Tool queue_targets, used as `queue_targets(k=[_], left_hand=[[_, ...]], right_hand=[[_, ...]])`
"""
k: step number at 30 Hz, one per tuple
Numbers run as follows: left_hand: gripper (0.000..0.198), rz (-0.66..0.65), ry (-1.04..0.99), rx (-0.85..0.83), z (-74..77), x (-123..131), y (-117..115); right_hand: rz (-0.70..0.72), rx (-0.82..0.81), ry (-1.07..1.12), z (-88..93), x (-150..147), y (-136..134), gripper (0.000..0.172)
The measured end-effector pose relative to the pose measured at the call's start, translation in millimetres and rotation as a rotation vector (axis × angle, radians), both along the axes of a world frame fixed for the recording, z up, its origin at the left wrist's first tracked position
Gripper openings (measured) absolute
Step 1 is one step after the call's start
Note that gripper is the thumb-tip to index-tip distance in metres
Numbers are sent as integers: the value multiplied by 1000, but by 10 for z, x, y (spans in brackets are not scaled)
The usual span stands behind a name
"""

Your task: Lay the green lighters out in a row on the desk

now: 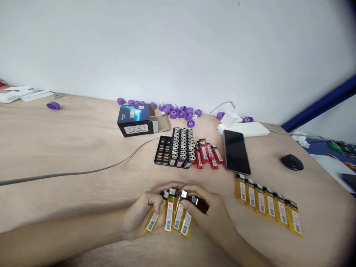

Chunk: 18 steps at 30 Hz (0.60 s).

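Left hand (140,214) and right hand (215,213) hold yellow lighters (168,217) — seemingly four.

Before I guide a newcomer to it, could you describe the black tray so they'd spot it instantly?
On the pale table, find the blue box. To its right and lower in view sits the black tray. Only it holds rows of upright lighters; the red lighters alongside lie loose.

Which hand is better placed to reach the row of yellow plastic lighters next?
Probably the right hand: it is nearer the row of yellow plastic lighters, on that side, while the left hand is farther away. Both hands hold other yellow lighters, though.
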<state>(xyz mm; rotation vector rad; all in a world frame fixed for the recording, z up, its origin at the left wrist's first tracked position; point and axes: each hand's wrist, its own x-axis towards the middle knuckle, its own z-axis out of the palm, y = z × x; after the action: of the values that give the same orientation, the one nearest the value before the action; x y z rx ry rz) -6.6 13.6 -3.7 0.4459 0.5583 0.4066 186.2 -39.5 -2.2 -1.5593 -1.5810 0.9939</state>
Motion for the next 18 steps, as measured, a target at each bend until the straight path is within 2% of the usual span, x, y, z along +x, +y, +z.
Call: queue_targets(k=[5,15,18], left_hand=[[71,13,49,-11,-13,-8,-4],[61,19,46,69,67,18,22],[57,23,59,104,76,32,28]], right_hand=[[-3,1,43,5,7,9,21],[-256,114,53,-27,6,-63,19],[-370,167,74,29,108,-74,18]])
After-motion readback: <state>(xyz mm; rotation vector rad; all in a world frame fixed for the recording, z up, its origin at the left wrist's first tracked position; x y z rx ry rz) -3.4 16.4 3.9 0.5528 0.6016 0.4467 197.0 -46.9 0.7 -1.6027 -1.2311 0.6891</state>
